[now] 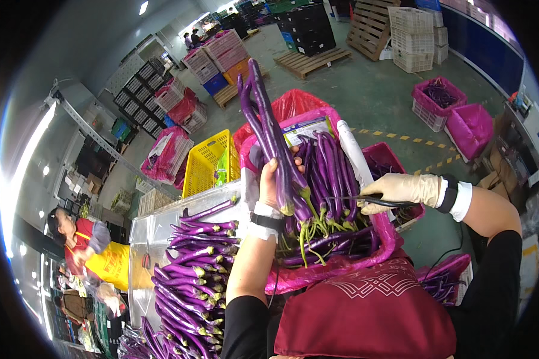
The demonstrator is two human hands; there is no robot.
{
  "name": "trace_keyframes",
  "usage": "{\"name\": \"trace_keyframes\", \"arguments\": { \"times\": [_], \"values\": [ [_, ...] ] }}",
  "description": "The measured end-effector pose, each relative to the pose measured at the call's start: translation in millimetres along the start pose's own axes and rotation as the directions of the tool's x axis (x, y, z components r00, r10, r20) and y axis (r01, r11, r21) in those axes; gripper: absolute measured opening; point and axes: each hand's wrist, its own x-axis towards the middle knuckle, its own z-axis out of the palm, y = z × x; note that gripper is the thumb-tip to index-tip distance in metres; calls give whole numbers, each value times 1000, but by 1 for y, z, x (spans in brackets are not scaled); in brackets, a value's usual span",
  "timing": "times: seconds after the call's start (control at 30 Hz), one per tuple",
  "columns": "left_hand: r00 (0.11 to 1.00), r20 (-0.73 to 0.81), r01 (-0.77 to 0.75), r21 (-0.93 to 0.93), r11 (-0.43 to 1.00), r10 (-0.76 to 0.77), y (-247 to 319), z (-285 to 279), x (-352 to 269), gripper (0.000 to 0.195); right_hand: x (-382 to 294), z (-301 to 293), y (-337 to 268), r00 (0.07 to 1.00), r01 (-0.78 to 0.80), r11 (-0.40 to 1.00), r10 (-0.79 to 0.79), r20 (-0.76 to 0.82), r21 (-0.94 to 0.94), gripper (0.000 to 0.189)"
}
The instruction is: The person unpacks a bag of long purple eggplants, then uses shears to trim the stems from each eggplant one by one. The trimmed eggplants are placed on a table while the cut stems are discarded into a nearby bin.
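Several long purple eggplants point(269, 134) are gripped in my bare left hand point(271, 179), their tips pointing up and away, their stem ends toward me. My right hand point(393, 193), in a pale glove, holds scissors point(377, 201) whose blades point left over the crate. Beneath both hands is a crate lined with pink plastic point(386, 244), holding many eggplants point(332, 179) with long green stems. A printed sheet point(307, 128) lies at the crate's far end. On the metal table at my left lies a pile of eggplants point(184, 287) with short-cut stem ends.
A yellow plastic basket point(209, 164) stands beyond the metal table point(139, 242). Red-handled scissors point(146, 260) lie on the table. A co-worker in a yellow apron point(112, 264) is across it. Pink-lined crates point(435, 103) stand at right; wooden pallets point(312, 62) and stacked crates are farther off.
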Motion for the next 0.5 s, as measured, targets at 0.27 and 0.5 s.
{"name": "trace_keyframes", "arguments": {
  "times": [0.27,0.5],
  "values": [
    [998,65,18,-11,1000,-17,-7,17,-3,68,17,8,4,997,35,995,-41,65,92,45],
    [993,-61,-89,159,983,100,-20,18,-1,59,14,5,-6,998,-23,980,10,-68,-199,43]
  ]
}}
